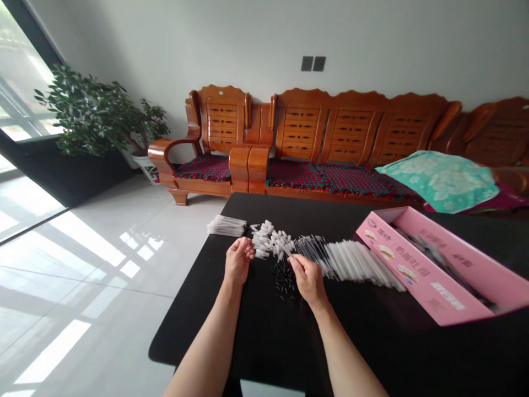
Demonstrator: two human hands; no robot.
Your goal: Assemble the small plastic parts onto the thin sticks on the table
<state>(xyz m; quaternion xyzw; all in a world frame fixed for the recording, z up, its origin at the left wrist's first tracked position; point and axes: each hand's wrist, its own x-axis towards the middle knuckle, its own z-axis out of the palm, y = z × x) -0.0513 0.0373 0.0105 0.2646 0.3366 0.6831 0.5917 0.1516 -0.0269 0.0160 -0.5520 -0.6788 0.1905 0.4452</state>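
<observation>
My left hand is curled above the black table, its fingers hiding whatever they may hold. My right hand pinches a thin rod at its fingertips. Between the hands lies a heap of small white plastic parts, with a pile of small black caps just below it. A bundle of clear tubes lies beyond my left hand. To the right of my right hand are a spread of thin dark rods and a row of white tubes.
An open pink cardboard box stands on the table's right side, holding dark contents. The table's left edge drops to a glossy tiled floor. Beyond the far edge stand a wooden sofa with a teal cloth and a potted plant.
</observation>
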